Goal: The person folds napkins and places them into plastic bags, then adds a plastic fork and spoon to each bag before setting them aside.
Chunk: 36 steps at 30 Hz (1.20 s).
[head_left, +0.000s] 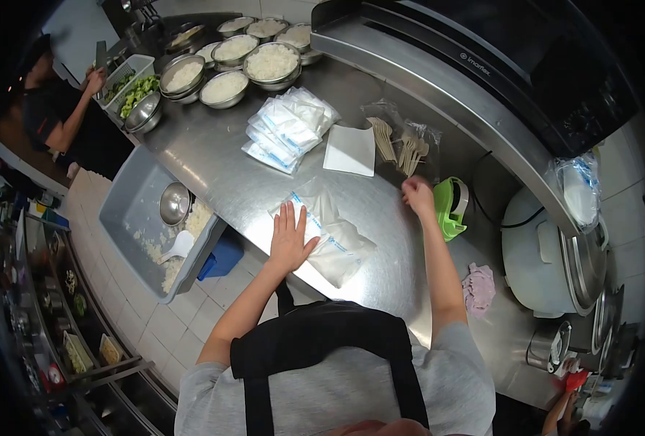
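Note:
My left hand (290, 236) lies flat, fingers spread, on a clear plastic bag of white rice (333, 236) on the steel counter (213, 156). My right hand (417, 195) is closed, its fingertips pinched just left of a green tape dispenser (450, 207); what it pinches is too small to tell. Behind the bag lie a pile of filled clear bags (287, 129), a white napkin stack (350, 150) and a packet of wooden spoons (402, 145).
Several metal bowls of rice (270, 64) stand at the counter's far end. A grey tub (144, 221) with rice, a bowl and a white scoop sits at the left. A white rice cooker (548, 251) and a pink cloth (479, 288) are right. Another person (68, 116) works far left.

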Each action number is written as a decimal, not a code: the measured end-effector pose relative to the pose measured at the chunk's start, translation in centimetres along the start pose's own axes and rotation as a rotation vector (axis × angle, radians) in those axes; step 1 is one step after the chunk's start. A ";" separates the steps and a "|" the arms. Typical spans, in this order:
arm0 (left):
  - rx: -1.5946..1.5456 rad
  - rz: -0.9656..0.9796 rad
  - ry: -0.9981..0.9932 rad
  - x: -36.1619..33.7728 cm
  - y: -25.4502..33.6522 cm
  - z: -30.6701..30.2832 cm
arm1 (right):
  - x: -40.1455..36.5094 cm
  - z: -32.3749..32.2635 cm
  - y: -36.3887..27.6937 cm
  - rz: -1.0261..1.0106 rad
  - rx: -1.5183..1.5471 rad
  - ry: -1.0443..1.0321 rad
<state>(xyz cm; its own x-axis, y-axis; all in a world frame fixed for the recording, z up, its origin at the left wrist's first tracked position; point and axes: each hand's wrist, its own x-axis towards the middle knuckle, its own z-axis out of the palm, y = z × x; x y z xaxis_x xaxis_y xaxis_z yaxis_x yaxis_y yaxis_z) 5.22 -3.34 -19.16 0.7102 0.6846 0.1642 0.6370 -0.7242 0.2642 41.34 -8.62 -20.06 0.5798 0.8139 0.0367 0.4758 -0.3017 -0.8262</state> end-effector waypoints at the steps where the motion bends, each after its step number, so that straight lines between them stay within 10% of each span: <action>1: 0.013 0.000 0.007 0.1 0.0 0.0 | 2.5 0.4 1.8 -0.113 -0.201 0.281; 4: 0.019 -0.003 -0.003 0.0 0.0 -0.2 | 5.6 -0.2 -0.7 0.362 -0.264 0.237; 8: 0.034 -0.018 -0.031 0.0 0.0 -0.2 | 7.9 1.3 2.0 0.185 -0.403 0.316; 10: 0.022 -0.026 -0.027 0.0 -0.1 0.0 | 6.2 0.5 1.0 0.400 0.300 0.154; 15: -0.025 -0.052 -0.021 0.4 0.1 -0.2 | -3.3 -0.8 -3.0 0.413 0.620 0.000; 23: -2.274 -0.551 -0.107 0.5 4.9 -2.7 | -13.3 2.9 -13.6 0.070 0.413 -0.897; 28: -2.206 -0.758 0.104 -2.7 3.4 -2.4 | -1.2 3.3 -9.0 0.082 0.432 -0.230; 31: -2.228 -0.743 0.148 -4.6 2.1 -2.5 | 6.8 3.3 -4.4 -0.194 -0.429 0.351; 36: -2.386 -0.816 0.144 -5.0 1.7 -3.3 | 8.6 4.5 -3.7 0.038 -0.611 0.237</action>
<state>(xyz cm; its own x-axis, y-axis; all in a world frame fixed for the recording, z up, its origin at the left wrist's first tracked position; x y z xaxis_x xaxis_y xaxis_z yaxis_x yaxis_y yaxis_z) 1.79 -7.71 -16.35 0.5467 0.7133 -0.4386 -0.6266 0.6959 0.3508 41.61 1.75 -19.24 0.7002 0.6869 0.1947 0.7019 -0.6124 -0.3638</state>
